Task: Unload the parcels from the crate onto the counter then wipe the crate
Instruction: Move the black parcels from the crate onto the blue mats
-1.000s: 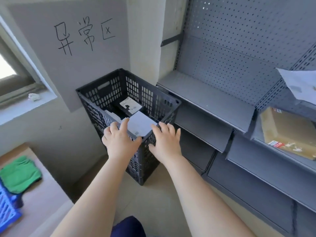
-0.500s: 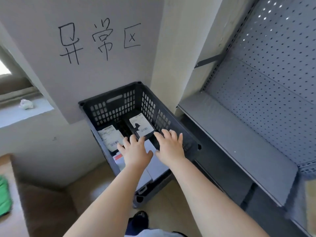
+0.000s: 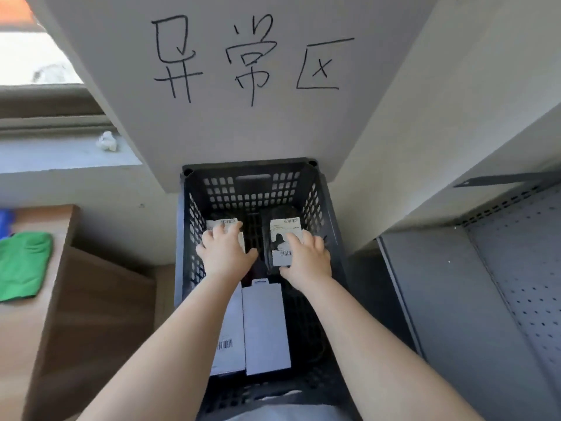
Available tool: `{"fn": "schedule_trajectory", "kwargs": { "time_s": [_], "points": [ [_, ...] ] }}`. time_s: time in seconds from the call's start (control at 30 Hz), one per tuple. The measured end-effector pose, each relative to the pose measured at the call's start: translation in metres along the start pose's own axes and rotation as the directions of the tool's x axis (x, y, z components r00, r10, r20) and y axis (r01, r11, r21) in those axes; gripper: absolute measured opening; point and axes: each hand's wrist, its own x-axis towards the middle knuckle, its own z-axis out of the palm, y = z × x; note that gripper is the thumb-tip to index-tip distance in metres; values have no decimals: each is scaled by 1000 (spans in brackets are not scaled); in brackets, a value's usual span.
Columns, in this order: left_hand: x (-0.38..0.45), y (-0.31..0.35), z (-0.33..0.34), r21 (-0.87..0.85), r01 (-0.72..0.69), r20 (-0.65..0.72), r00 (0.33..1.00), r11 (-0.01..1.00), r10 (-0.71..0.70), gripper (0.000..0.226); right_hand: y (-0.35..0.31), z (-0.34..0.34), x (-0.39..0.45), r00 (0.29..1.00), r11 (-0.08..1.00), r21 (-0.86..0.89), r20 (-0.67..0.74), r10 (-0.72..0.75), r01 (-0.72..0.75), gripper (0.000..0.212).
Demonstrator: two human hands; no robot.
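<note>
A view from above, looking down a person's two bare forearms into a black plastic crate (image 3: 332,226) with lattice walls, standing on the floor against a wall.

Nearest the viewer, inside the crate, a flat white box (image 3: 264,326) lies lengthwise, with a second white parcel (image 3: 232,335) carrying a barcode just beside it on its left, partly under the left forearm.

Further in, both hands reach down into the crate. The left hand (image 3: 226,253) lies palm down on a parcel with a white label (image 3: 223,223); its fingers are spread over the label and its thumb points inward. Whether it grips the parcel or only rests on it cannot be told. The right hand (image 3: 308,258) lies on a dark parcel with a white shipping label (image 3: 283,235), fingers bent over the right edge and thumb at the near edge, so it appears to grip that parcel. A dark gap separates the two parcels.

To the left, a brown counter (image 3: 18,335) holds a green cloth (image 3: 22,264). To the right stands grey metal shelving (image 3: 473,299) with a perforated back.

Beyond the crate, a pale wall panel bears handwritten black characters (image 3: 252,59). At far left, a windowsill (image 3: 60,154) holds a small crumpled white scrap (image 3: 107,141).
</note>
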Motion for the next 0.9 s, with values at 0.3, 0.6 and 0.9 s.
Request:
{"fn": "schedule_trajectory", "kwargs": {
  "time_s": [0.3,0.6,0.9],
  "points": [
    [13,27,36,-224,168,57,986,960,-159,62,12,29,69,961,973,224,278,-5,-60,72],
    [49,35,56,-786,618,589,758,19,-278,48,31,24,96,829,158,823,503,246,-546,26],
    [79,38,112,-729,667,685,709,-156,-167,57,27,83,126,791,32,861,452,412,-508,45]
  ]
}}
